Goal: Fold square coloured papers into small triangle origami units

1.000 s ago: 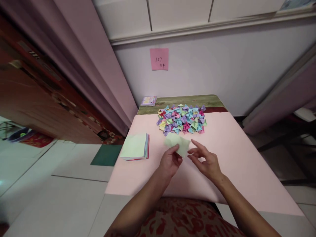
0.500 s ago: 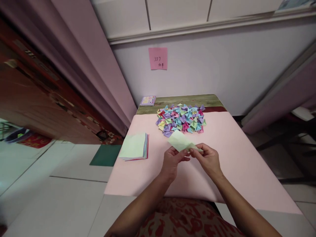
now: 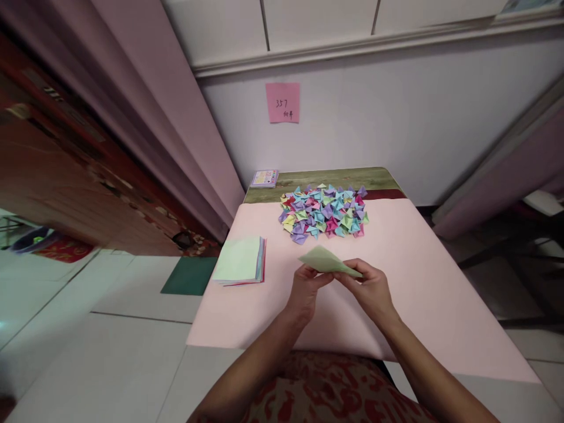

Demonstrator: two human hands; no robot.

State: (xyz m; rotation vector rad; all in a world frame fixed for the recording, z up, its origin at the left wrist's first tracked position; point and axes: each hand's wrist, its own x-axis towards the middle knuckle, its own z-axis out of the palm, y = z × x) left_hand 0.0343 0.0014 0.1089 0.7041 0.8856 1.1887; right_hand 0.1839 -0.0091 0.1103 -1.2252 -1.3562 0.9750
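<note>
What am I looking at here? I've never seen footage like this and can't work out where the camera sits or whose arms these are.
The camera is worn on a person's head and looks forward and down, so the two bare arms are the wearer's own. The left hand and right hand together hold a pale green paper sheet, folded, just above a table with a pink cover. To the left lies a stack of coloured paper squares. Farther back sits a pile of small folded paper pieces in many colours, and a pink note is stuck on the wall.
</note>
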